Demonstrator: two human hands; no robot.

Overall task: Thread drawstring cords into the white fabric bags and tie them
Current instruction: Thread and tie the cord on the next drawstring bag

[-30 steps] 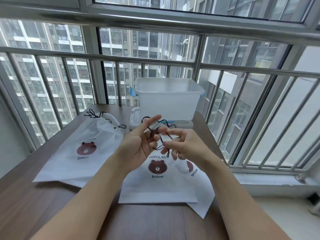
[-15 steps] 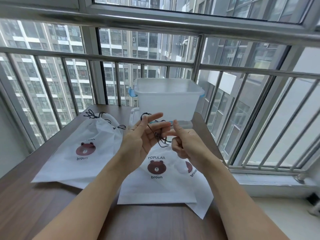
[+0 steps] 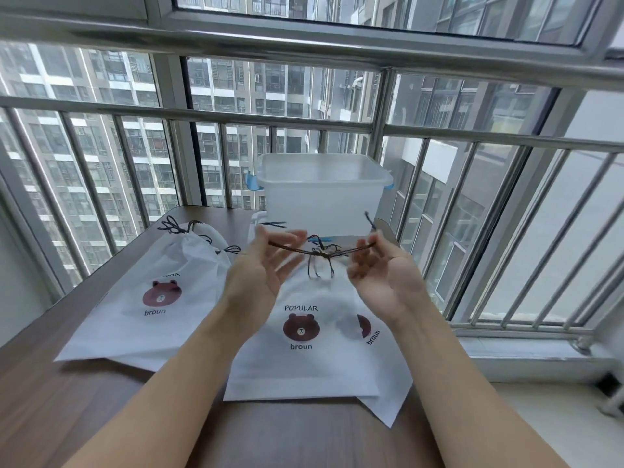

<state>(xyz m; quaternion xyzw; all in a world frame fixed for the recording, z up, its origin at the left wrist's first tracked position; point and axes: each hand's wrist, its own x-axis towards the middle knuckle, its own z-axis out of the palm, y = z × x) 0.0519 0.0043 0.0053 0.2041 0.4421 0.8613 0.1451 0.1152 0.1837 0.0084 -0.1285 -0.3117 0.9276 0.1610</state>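
Since half a second ago our hands have pulled apart, and the dark cord (image 3: 322,253) that was bunched between them is now stretched taut, knot in the middle. Largest first: wooden table (image 3: 50,400), then translucent plastic bin (image 3: 320,194) with blue latches at the far edge. Centre white bag (image 3: 304,363) lies flat under our hands, printed "POPULAR", a brown bear face and "broun". Left white bag (image 3: 135,298) sits beside it, top cinched, reading "broun" under a bear; the word above is cut off by a fold. A third bag (image 3: 388,393) pokes out underneath on the right, "broun" sideways. Our left hand (image 3: 260,282) pinches one cord end between thumb and fingertips, other fingers loose. Our right hand (image 3: 385,275) grips the other end, fingers curled. Loose cord tails hang below the knot, above the centre bag's mouth.
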